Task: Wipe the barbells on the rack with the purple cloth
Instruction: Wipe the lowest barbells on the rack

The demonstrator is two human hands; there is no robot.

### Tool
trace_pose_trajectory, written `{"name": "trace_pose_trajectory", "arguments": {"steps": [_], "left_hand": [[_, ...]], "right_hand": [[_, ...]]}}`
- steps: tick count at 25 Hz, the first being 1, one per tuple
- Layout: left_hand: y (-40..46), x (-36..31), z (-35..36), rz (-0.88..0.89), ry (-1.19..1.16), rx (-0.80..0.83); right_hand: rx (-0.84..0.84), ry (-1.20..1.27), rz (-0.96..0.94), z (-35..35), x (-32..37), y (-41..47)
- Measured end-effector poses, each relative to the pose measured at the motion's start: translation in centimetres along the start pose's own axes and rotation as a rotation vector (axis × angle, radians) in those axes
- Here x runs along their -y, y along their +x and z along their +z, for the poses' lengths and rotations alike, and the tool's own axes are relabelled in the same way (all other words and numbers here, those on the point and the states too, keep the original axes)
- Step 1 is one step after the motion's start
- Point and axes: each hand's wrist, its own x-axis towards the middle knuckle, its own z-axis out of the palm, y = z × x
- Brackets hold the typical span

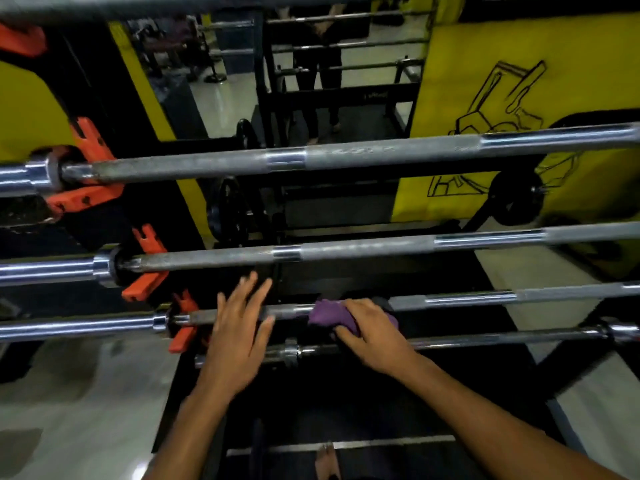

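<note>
Two bare forearms reach from the lower edge toward a rack of horizontal barbells. The left hand (239, 336) lies flat with fingers straight and spread across the third barbell (467, 299) from the top, holding nothing. The right hand (372, 336) presses the bunched purple cloth (327, 315) onto the same bar, just right of the left hand; its fingers appear curled round the cloth, though blur makes the grip uncertain. The hands are near each other but apart. Orange rack hooks (147, 265) carry the bar ends at left. Above lie the second barbell (346, 251) and the top barbell (381, 154); a lowest barbell (485, 339) runs just below the hands. To wipe well, wrap the cloth fully round the shaft, steady the bar with the free hand, and draw long strokes over the knurling out to the sleeves.
</note>
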Motion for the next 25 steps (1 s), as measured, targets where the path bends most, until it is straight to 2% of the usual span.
{"name": "trace_pose_trajectory", "arguments": {"steps": [3,5,9,15,18,25], "left_hand": [[-5.0,-3.7,3.3,-0.029,-0.168,0.116],[-7.6,-6.9,5.1,-0.021,-0.214,0.174],[-12.8,-12.2,6.5,-0.056,-0.209,0.265],[-25.1,-13.8,4.6,-0.298,-0.212,0.342],[-31.8,-12.6,1.1,-0.476,-0.219,0.290],[-47.2,-9.6,-8.2,-0.722,-0.138,0.120]], "right_hand": [[-0.175,0.387,0.253,-2.7,0.0,-6.6],[-0.249,0.524,0.420,-3.9,-1.1,-11.4],[-0.224,0.481,0.561,-4.1,-3.9,-20.9],[-0.046,0.541,0.519,-2.1,-2.7,-28.7],[0.073,0.525,0.495,0.2,-0.6,-29.5],[0.312,0.481,0.356,10.3,12.0,-31.6]]}}
